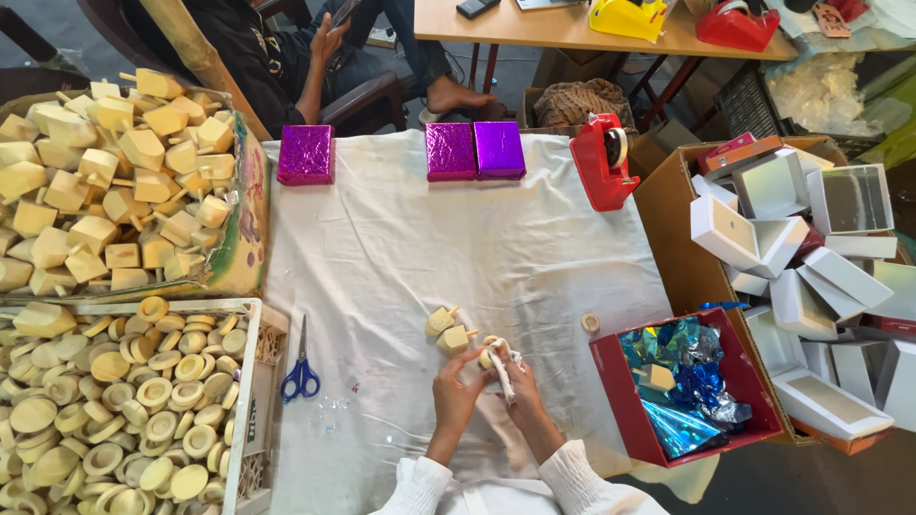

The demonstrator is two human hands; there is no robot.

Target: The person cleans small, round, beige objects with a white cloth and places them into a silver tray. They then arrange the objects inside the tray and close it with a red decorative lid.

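Blue-handled scissors (301, 370) lie left on the white cloth (401, 238); two wooden tops (447, 330) sit just beyond the left hand (456, 389), which with the right hand (515, 381) closes on a wooden top (489, 357) and white string (504, 374); a red box (620, 405) stands right.

Pale unfinished wooden pieces (448, 329) lie matt on wrinkled white cloth (401, 238), beside glossy crinkled purple foil-wrapped boxes (474, 151) and a shiny red plastic tape dispenser (601, 162)
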